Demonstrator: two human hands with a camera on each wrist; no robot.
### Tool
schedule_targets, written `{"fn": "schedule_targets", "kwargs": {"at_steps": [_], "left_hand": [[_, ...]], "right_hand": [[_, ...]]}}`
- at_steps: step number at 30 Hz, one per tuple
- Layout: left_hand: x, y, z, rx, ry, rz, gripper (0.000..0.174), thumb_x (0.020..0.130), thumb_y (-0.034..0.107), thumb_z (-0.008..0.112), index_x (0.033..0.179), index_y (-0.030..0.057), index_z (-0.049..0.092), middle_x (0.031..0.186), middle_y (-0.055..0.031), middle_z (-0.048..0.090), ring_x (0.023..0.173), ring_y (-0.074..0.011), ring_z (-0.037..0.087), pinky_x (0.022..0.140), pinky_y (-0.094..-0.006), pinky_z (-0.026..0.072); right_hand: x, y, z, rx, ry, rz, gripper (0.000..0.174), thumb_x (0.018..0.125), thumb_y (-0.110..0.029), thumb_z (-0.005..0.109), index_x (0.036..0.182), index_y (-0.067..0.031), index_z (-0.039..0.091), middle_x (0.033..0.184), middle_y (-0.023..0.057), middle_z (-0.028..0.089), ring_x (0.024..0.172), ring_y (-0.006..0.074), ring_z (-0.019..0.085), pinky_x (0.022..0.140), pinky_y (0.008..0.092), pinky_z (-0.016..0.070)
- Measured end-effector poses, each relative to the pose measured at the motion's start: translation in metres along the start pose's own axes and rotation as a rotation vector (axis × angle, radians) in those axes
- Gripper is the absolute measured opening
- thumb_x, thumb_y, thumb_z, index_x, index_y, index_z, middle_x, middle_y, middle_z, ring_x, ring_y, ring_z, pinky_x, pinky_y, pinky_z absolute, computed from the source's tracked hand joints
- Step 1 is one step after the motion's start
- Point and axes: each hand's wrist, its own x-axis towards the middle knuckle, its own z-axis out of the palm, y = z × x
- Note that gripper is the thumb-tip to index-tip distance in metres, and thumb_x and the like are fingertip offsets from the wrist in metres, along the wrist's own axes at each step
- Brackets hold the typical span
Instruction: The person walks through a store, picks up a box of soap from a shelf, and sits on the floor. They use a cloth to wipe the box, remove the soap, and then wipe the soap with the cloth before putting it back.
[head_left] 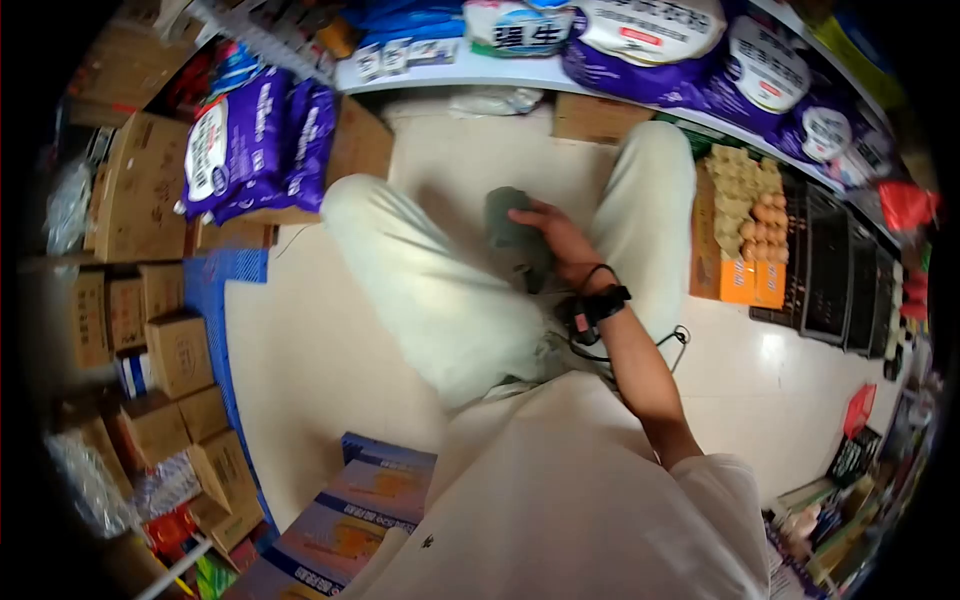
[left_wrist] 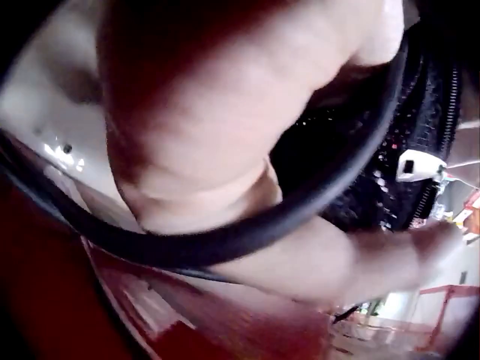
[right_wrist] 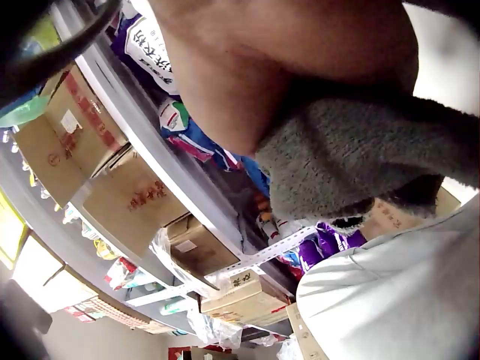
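In the head view my right hand (head_left: pixel 568 243) grips a grey-green fuzzy cloth (head_left: pixel 507 213) between the knees, thumb across its side. The right wrist view shows the same cloth (right_wrist: pixel 337 154) hanging below the hand, folded and thick-piled. My left hand (left_wrist: pixel 210 120) appears only in the left wrist view, large and blurred, with a dark cable (left_wrist: pixel 225 246) crossing it. Beside its fingers is a black, glittery item with a zipper (left_wrist: pixel 420 120); I cannot tell whether the hand holds it.
Cartons (head_left: pixel 180 355) are stacked at the left, with purple packs (head_left: pixel 250 145) ahead of them. A shelf (head_left: pixel 470 75) with detergent bags runs across the front. Egg trays (head_left: pixel 742 190) with eggs and black crates (head_left: pixel 835 265) stand right. A printed box (head_left: pixel 365 500) lies at lower left.
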Motion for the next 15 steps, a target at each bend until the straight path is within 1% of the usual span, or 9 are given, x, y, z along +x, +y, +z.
{"fn": "schedule_targets", "kwargs": {"at_steps": [4, 7, 8, 11, 14, 15], "left_hand": [[0.024, 0.007, -0.004, 0.04, 0.007, 0.051, 0.022, 0.091, 0.009, 0.058, 0.109, 0.0011, 0.068, 0.098, -0.0242, 0.07, 0.086, -0.0431, 0.067, 0.073, -0.0513, 0.054], [0.04, 0.011, -0.006, 0.073, 0.009, 0.097, 0.021, 0.091, 0.009, 0.059, 0.108, 0.0009, 0.068, 0.097, -0.0249, 0.07, 0.086, -0.0442, 0.067, 0.073, -0.052, 0.054], [0.046, 0.012, -0.004, 0.083, 0.007, 0.112, 0.021, 0.091, 0.008, 0.059, 0.108, 0.0008, 0.068, 0.097, -0.0251, 0.07, 0.086, -0.0445, 0.067, 0.073, -0.0523, 0.054], [0.061, 0.017, -0.002, 0.116, 0.001, 0.162, 0.021, 0.09, 0.008, 0.059, 0.108, 0.0006, 0.068, 0.097, -0.0258, 0.071, 0.085, -0.0456, 0.067, 0.073, -0.053, 0.054], [0.079, 0.029, 0.002, 0.161, -0.005, 0.236, 0.021, 0.09, 0.007, 0.06, 0.107, 0.0004, 0.069, 0.096, -0.0265, 0.071, 0.085, -0.0467, 0.067, 0.073, -0.0537, 0.054], [0.083, 0.035, 0.005, 0.181, -0.01, 0.265, 0.021, 0.089, 0.007, 0.06, 0.107, 0.0003, 0.069, 0.096, -0.0267, 0.071, 0.085, -0.0471, 0.067, 0.073, -0.0539, 0.054]], "right_hand": [[-0.012, 0.005, 0.003, -0.005, -0.009, -0.008, 0.04, 0.098, -0.022, 0.068, 0.131, -0.0003, 0.062, 0.116, 0.0075, 0.07, 0.1, 0.018, 0.068, 0.086, 0.0317, 0.0567], [-0.025, 0.009, 0.007, -0.086, -0.007, -0.003, 0.042, 0.097, -0.022, 0.068, 0.132, 0.0003, 0.061, 0.117, 0.0077, 0.07, 0.1, 0.0173, 0.068, 0.086, 0.031, 0.0563], [-0.048, -0.008, 0.03, -0.157, 0.117, 0.01, 0.044, 0.097, -0.022, 0.068, 0.135, 0.0003, 0.061, 0.118, 0.0076, 0.07, 0.1, 0.0166, 0.067, 0.086, 0.0303, 0.0557], [-0.048, 0.014, 0.019, -0.084, -0.019, -0.047, 0.048, 0.097, -0.021, 0.069, 0.139, 0.0003, 0.058, 0.122, 0.0077, 0.069, 0.103, 0.0159, 0.066, 0.088, 0.0296, 0.0547], [-0.075, 0.012, 0.029, -0.051, 0.02, -0.123, 0.051, 0.098, -0.021, 0.068, 0.142, -0.0001, 0.056, 0.124, 0.0075, 0.068, 0.108, 0.0154, 0.065, 0.091, 0.0284, 0.0538], [-0.088, 0.006, 0.034, -0.028, 0.044, -0.168, 0.05, 0.098, -0.019, 0.068, 0.142, 0.0009, 0.055, 0.125, 0.008, 0.067, 0.109, 0.0154, 0.065, 0.092, 0.0281, 0.0531]]}}
